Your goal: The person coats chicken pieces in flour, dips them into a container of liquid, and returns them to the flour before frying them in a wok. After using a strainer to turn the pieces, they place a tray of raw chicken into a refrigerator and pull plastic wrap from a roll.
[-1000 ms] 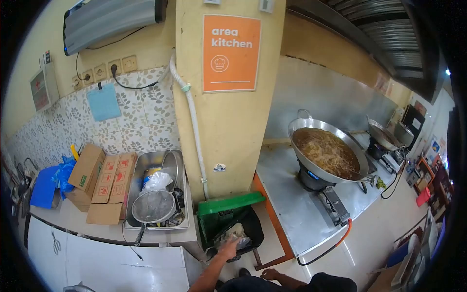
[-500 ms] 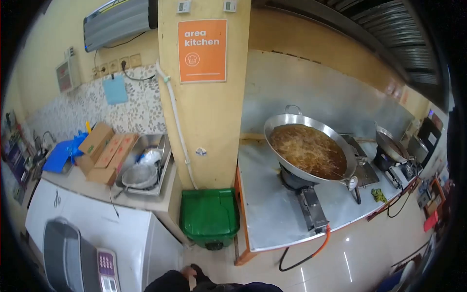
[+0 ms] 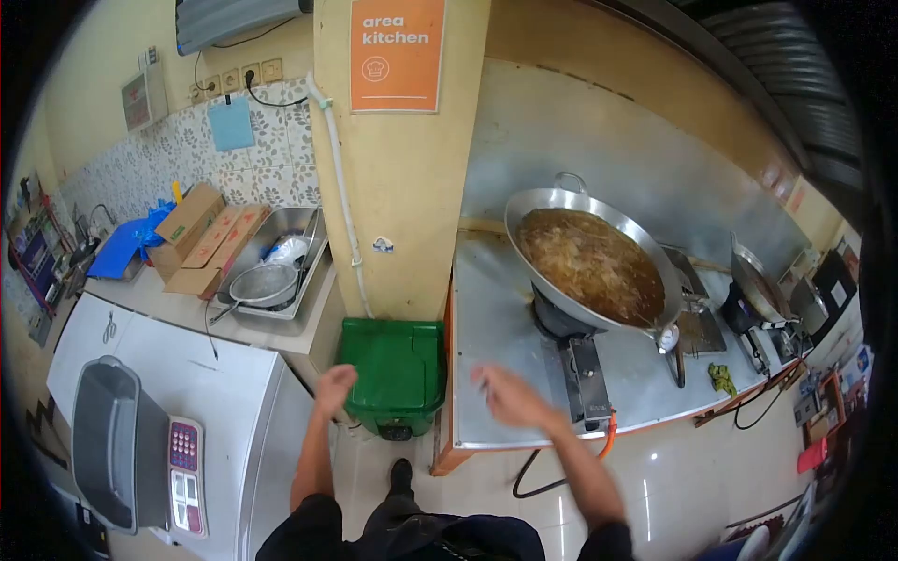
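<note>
Both my hands are raised in front of me, apart from each other. My left hand (image 3: 336,386) is in the air over the near left edge of the green bin (image 3: 398,360), its fingers curled and blurred. My right hand (image 3: 510,395) hangs over the near left part of the metal table (image 3: 496,327), blurred, so its fingers do not show clearly. Beyond it, a large wok (image 3: 524,204) of bubbling brown oil sits on a burner (image 3: 586,374). A dial thermometer (image 3: 668,338) is at the wok's near rim.
At left, a grey tub (image 3: 112,449) and a scale (image 3: 187,467) stand on a white surface (image 3: 224,393). Behind are a metal tray (image 3: 318,266) with a strainer (image 3: 264,284) and cardboard (image 3: 192,224). A second wok (image 3: 758,280) and a green cloth (image 3: 720,378) lie right.
Both my hands and forearms have come up into view. The view has tilted down, so the bin and the tables sit higher in it and my foot shows on the floor.
</note>
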A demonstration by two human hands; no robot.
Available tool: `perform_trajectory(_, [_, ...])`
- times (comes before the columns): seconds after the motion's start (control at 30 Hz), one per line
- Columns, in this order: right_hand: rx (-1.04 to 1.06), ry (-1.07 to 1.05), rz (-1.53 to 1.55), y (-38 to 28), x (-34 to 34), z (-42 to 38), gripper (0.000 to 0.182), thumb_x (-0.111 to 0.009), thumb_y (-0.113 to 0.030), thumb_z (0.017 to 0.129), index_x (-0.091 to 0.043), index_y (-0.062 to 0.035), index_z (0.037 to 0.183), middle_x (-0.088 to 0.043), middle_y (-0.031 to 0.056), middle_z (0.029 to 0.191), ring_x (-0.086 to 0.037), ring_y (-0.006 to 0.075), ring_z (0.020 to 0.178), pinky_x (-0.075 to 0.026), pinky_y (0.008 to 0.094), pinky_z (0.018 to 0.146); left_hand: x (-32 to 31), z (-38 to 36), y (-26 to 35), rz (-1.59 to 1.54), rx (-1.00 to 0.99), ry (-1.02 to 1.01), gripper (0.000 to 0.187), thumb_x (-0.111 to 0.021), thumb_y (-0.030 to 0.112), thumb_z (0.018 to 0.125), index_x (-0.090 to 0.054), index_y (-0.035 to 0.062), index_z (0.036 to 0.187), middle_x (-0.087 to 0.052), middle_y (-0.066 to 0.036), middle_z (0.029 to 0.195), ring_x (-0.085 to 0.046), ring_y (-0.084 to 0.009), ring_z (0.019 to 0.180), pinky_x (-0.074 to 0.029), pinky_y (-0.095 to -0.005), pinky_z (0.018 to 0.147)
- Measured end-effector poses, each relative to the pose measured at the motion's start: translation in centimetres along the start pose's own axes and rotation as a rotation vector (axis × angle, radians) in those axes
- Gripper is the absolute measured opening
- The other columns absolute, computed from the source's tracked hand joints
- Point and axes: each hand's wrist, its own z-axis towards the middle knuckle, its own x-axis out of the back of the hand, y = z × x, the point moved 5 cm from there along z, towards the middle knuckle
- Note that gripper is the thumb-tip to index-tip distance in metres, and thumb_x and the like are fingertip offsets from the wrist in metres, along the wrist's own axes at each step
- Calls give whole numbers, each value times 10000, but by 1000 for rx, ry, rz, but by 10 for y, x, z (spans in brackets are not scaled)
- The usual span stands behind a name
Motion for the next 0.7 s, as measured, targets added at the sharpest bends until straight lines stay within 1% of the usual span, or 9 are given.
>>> perform_trajectory(0.03, [257, 84, -75, -48, 50, 43, 296, -412, 47, 700, -480, -55, 969, -492, 147, 847, -510, 302, 744, -431, 391, 682, 31, 9, 20, 58, -38, 140, 270, -620, 185, 806, -607, 17, 1018, -639, -91, 928, -587, -169, 855, -458, -294, 774])
perform_trajectory(0.1, [331, 137, -313, -104, 125, 118, 226, -472, -3, 704, -539, -54, 914, -555, 148, 843, -549, 298, 760, -443, 381, 683, 100, 36, 12, 160, -155, 480, 254, -618, 148, 784, -612, 9, 996, -638, -118, 894, -587, -204, 836, -448, -313, 780])
perform_trajectory(0.13, [334, 173, -404, -113, 158, 162, 150, -500, -68, 733, -573, -31, 859, -594, 170, 804, -578, 308, 733, -454, 382, 658, 135, 55, -26, 129, -130, 613, 219, -607, 129, 773, -613, 2, 951, -625, -126, 861, -574, -223, 806, -445, -322, 761])
perform_trajectory(0.23, [246, 445, -679, -132, 261, 281, 197, -533, -226, 744, -619, -65, 819, -615, 152, 760, -588, 317, 675, -456, 380, 614, 184, 13, -13, 541, -127, 993, 211, -591, 176, 794, -580, -18, 877, -584, -166, 851, -528, -321, 844, -399, -405, 790])
perform_trajectory(0.3, [207, 604, -803, -148, 325, 347, 249, -560, -285, 737, -632, -50, 779, -630, 135, 743, -607, 298, 693, -470, 374, 645, 197, -3, -41, 778, 11, 1025, 320, -592, 252, 791, -558, -39, 920, -557, -186, 911, -503, -357, 902, -383, -439, 801])
perform_trajectory(0.43, [203, 892, -653, -173, 421, 438, 321, -589, -328, 749, -645, -21, 824, -640, 143, 766, -627, 247, 723, -486, 364, 661, 190, -27, -65, 909, 248, 869, 457, -560, 322, 806, -480, -6, 1115, -496, -182, 1086, -432, -342, 1067, -299, -471, 920])
perform_trajectory(0.5, [188, 1052, -663, -183, 448, 466, 358, -605, -346, 744, -639, 0, 826, -634, 97, 694, -591, 151, 613, -456, 318, 593, 183, -23, -47, 995, 328, 889, 472, -519, 372, 827, -472, 16, 1133, -495, -158, 1116, -424, -317, 1097, -302, -484, 923])
perform_trajectory(0.6, [52, 1034, -551, -191, 469, 496, 303, -657, -301, 719, -658, -22, 837, -649, 65, 732, -600, 122, 634, -471, 289, 617, 186, -18, -42, 1153, 424, 918, 484, -494, 459, 821, -523, 68, 1105, -509, -105, 1136, -434, -293, 1108, -307, -548, 894])
perform_trajectory(0.7, [-2, 1113, -535, -208, 476, 502, 258, -605, -264, 753, -676, -82, 921, -668, 136, 830, -647, 206, 766, -497, 334, 696, 184, -8, -47, 1418, 390, 976, 419, -468, 474, 826, -562, 110, 1012, -530, -69, 1073, -469, -261, 1044, -327, -561, 845])
